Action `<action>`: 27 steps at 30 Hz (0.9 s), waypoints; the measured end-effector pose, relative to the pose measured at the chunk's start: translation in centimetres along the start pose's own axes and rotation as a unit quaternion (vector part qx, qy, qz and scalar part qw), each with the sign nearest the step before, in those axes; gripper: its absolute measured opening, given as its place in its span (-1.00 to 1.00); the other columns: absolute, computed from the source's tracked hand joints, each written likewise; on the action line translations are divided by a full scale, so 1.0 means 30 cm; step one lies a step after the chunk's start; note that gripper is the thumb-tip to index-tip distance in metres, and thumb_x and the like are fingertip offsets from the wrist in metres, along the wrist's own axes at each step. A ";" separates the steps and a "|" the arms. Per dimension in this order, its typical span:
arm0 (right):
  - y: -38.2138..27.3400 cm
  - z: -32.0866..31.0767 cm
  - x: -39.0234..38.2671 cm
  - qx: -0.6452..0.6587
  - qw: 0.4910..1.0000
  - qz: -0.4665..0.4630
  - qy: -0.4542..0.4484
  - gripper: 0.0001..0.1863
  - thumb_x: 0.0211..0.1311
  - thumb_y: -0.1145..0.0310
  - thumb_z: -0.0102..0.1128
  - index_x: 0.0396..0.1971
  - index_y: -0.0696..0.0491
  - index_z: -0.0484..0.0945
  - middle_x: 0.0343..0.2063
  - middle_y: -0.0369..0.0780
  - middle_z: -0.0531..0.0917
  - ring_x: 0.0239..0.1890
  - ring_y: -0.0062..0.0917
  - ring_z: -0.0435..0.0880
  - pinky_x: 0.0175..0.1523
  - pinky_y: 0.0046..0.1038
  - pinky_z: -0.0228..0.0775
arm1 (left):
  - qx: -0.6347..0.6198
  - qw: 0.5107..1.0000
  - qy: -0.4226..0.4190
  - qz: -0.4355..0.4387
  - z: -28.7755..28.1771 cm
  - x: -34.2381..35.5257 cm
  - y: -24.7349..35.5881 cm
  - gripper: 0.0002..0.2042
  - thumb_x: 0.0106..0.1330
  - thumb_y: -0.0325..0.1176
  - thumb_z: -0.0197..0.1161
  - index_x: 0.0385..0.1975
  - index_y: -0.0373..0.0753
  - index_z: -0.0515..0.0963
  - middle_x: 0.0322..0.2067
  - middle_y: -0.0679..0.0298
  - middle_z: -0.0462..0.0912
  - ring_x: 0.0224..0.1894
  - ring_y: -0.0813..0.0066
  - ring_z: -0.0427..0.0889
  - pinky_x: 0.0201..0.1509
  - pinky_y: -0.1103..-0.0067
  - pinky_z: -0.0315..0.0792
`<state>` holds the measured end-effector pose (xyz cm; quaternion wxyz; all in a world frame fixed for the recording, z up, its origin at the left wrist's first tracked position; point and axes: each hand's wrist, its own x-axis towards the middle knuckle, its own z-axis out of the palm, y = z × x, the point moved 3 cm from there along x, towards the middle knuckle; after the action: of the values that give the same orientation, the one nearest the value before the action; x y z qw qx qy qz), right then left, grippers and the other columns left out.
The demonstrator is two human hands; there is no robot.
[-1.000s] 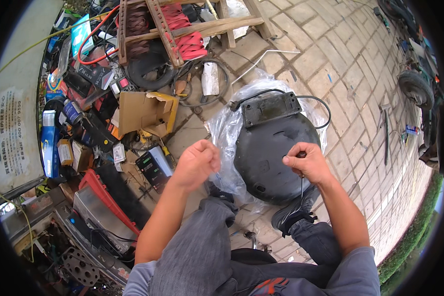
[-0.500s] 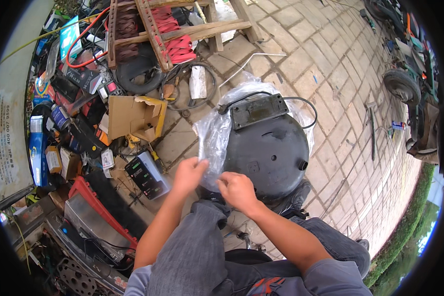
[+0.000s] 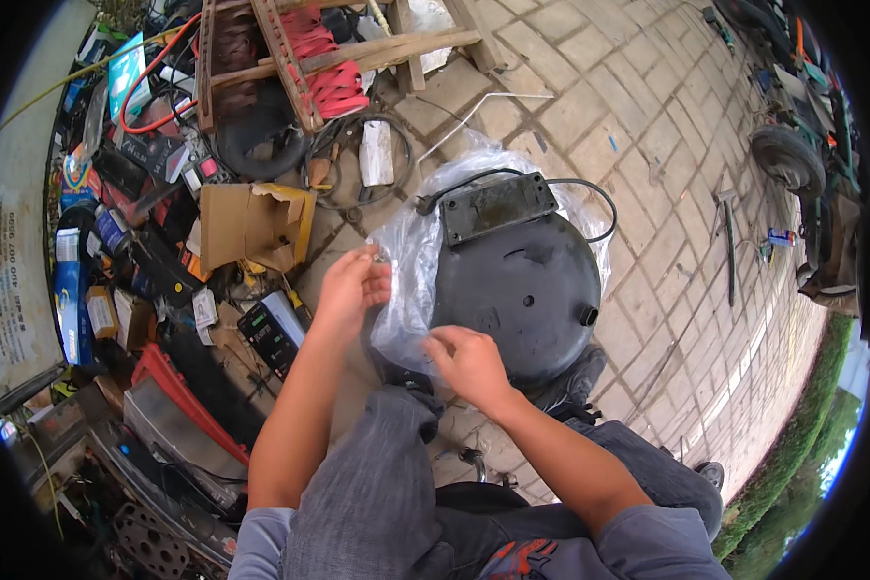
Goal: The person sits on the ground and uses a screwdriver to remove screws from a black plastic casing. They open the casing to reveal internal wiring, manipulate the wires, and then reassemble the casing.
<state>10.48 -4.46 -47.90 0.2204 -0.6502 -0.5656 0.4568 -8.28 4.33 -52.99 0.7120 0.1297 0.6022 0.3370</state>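
Note:
A round black plastic housing (image 3: 520, 300) lies in front of me, with a small hole in its middle and a short stub at its right edge. On its far side rests a black rectangular box (image 3: 499, 209) with a black cable (image 3: 613, 208) looping from it. Crumpled clear plastic film (image 3: 406, 290) lies along the housing's left side and shows behind it too. At the film's near edge my right hand (image 3: 469, 365) is closed, thumb and forefinger pinching the film. My left hand (image 3: 353, 282) is by the film's left edge, fingers loosely curled and apart.
Clutter fills the left: an open cardboard box (image 3: 251, 227), a black-and-white package (image 3: 269, 336), a screwdriver (image 3: 298, 302) and a red-rimmed bin (image 3: 179, 396). A wooden frame (image 3: 348, 60) stands at the back. A hammer (image 3: 729, 246) lies on the paving at right, near a wheel (image 3: 788, 157).
My left hand has moved away from me along the film's left side, and its fingers have opened. The right hand stays at the near edge of the film.

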 end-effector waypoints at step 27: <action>0.186 -0.213 0.071 -0.223 0.973 0.065 -0.007 -0.64 0.30 0.08 0.14 -0.18 0.09 0.53 -0.37 0.02 0.68 -0.37 -0.01 0.66 -0.28 -0.13 0.48 | 0.152 0.977 -0.075 0.130 0.209 0.090 -0.190 -0.40 0.37 -0.52 0.05 0.40 -0.37 0.04 0.18 0.07 0.48 0.16 0.47 0.44 0.22 0.61 0.30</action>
<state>18.73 -2.48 -50.01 0.0357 -0.7154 -0.6113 0.3366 -0.39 3.22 -56.93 0.6775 0.3382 0.5692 0.3203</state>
